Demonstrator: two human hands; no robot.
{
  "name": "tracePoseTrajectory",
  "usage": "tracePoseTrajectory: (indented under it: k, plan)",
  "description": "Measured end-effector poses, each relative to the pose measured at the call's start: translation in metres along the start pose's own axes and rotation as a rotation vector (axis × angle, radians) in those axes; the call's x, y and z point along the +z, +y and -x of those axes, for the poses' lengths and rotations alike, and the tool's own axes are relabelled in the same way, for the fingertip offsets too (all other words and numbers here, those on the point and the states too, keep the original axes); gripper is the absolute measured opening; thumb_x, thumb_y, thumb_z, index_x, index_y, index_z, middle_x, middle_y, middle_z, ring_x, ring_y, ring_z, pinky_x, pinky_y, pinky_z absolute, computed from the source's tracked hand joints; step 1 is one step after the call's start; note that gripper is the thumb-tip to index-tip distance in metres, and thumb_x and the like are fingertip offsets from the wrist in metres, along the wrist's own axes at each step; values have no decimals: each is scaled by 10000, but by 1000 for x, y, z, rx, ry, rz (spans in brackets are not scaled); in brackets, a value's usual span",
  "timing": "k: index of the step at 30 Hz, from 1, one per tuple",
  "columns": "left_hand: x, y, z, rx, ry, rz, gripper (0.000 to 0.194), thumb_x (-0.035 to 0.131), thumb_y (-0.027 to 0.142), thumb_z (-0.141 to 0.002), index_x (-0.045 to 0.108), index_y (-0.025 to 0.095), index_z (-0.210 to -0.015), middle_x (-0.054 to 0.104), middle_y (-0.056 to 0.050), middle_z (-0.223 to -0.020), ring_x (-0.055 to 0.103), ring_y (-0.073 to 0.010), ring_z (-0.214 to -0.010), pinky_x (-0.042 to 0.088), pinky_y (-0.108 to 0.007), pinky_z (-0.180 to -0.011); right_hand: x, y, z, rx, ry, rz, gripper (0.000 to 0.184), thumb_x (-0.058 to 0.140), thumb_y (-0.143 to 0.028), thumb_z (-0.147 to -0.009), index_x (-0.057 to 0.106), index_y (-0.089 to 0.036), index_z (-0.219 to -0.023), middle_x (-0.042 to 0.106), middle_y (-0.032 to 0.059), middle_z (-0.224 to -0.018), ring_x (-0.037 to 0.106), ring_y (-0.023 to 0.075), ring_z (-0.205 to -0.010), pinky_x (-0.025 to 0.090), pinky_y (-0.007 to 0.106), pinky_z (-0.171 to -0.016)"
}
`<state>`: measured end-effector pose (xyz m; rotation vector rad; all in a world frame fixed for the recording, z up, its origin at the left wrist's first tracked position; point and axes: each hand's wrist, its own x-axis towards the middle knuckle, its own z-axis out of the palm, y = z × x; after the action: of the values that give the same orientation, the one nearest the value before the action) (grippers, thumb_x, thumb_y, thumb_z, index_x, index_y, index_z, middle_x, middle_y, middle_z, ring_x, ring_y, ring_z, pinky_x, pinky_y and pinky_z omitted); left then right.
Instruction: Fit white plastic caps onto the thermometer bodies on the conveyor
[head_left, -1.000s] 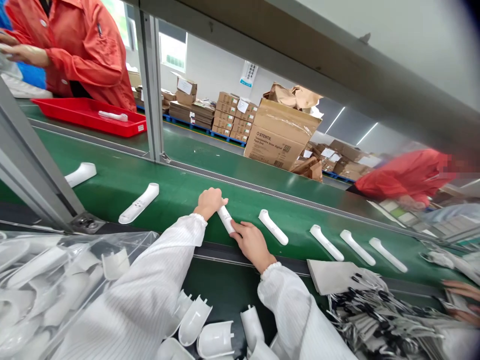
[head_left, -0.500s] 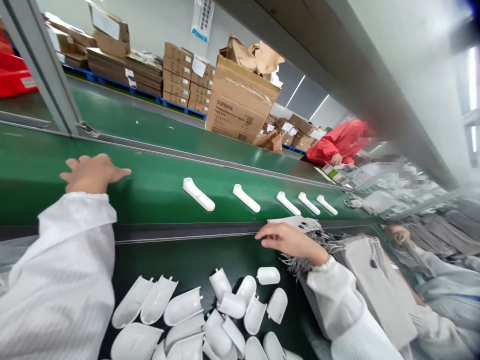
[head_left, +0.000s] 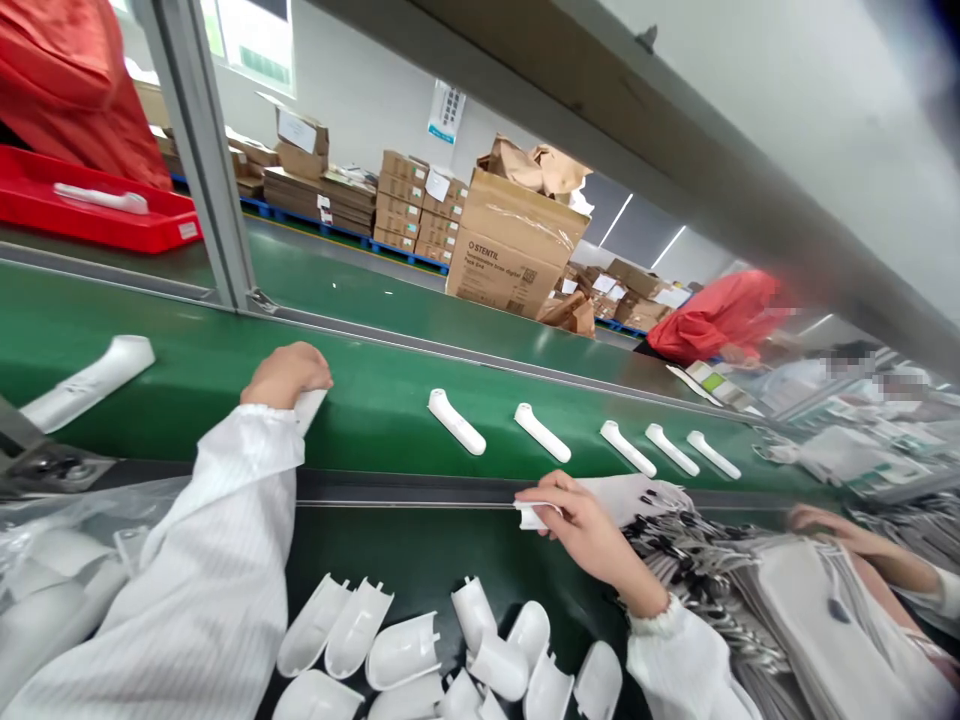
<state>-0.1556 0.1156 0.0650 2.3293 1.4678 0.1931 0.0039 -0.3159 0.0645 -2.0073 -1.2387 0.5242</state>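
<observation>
My left hand (head_left: 289, 376) is closed over the green belt, its fingers wrapped round a white handheld device (head_left: 309, 408); most of the device is hidden. Above the near bench, my right hand (head_left: 574, 520) pinches a small curved white plastic cover (head_left: 532, 515). Below it lie several similar loose covers (head_left: 405, 648), some with their hollow side up. Further along the belt is a spaced row of bent white devices, the nearest one (head_left: 457, 422) between my two hands. Another white device (head_left: 94, 380) lies on the belt left of my left hand.
Grey pouches with cords (head_left: 810, 600) are heaped at my right, where another person's hand (head_left: 862, 545) reaches in. A metal post (head_left: 199, 150) and red tray (head_left: 97, 225) stand beyond the belt. At left is a clear plastic bag (head_left: 67, 570) of white parts.
My left hand, spread open over the belt before, has closed on a white device. My right hand has picked up a white cover. The view has turned left, bringing the red tray in.
</observation>
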Motion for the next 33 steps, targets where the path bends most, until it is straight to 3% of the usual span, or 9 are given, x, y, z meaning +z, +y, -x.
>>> tracePoseTrajectory:
  k: [4, 7, 9, 12, 15, 19, 23, 33]
  plan:
    - [4, 24, -3, 21, -137, 23, 202, 753, 283, -717, 743, 229, -912, 717, -36, -1120, 662, -235, -997, 513, -278, -840, 31, -21, -62, -72, 77, -138, 323, 517, -332, -917, 707, -289, -1174, 571, 61, -1211, 625, 108, -671, 554, 264, -596]
    - [17, 34, -4, 17, -119, 4, 207, 737, 329, -727, 748, 236, -912, 726, -67, -1096, 677, -252, -993, 523, -270, -801, 67, -36, -109, -182, 75, -67, 360, 564, -296, -905, 670, -304, -1248, 588, 53, -1324, 668, 159, -882, 569, 306, -806]
    - [26, 37, -2, -14, -98, -5, 254, 712, 365, -748, 745, 237, -965, 723, -89, -1107, 680, -258, -997, 527, -273, -786, 93, -42, -135, -243, 90, -1, 367, 538, -257, -928, 652, -300, -1274, 606, 47, -1344, 636, 197, -1101, 503, 354, -990]
    - [34, 38, 1, -38, -68, 1, 322, 660, 434, -790, 735, 229, -1027, 714, -115, -1127, 679, -267, -1012, 530, -285, -776, 127, -46, -160, -316, 100, 80, 393, 502, -207, -953, 613, -268, -1324, 609, 57, -1360, 523, 201, -1298, 395, 369, -1114]
    - [37, 40, 3, -35, -68, 15, 368, 643, 472, -799, 728, 218, -1051, 708, -131, -1137, 677, -278, -1018, 531, -294, -771, 147, -46, -167, -381, 82, 236, 429, 490, -181, -959, 560, -231, -1379, 555, 101, -1418, 489, 233, -1332, 395, 397, -1110]
    - [41, 43, 1, -11, -85, 32, 397, 658, 486, -783, 727, 205, -1056, 709, -140, -1127, 681, -291, -1003, 535, -308, -765, 150, -40, -163, -468, 19, 391, 453, 488, -186, -966, 517, -232, -1415, 473, 131, -1484, 526, 263, -1283, 432, 418, -1069]
    - [50, 47, -3, 23, -87, 28, 424, 664, 517, -767, 737, 198, -1037, 716, -141, -1106, 681, -287, -1004, 533, -292, -771, 142, -29, -162, -458, 23, 341, 544, 542, -177, -930, 449, -250, -1461, 502, 109, -1466, 513, 253, -1307, 427, 425, -1084]
    - [67, 61, -2, 77, -104, 89, 447, 665, 540, -748, 739, 200, -1030, 724, -119, -1077, 681, -278, -979, 527, -297, -786, 129, -12, -147, -371, 121, 187, 429, 617, -143, -860, 641, -192, -1286, 592, 105, -1371, 562, 239, -1267, 414, 398, -1110]
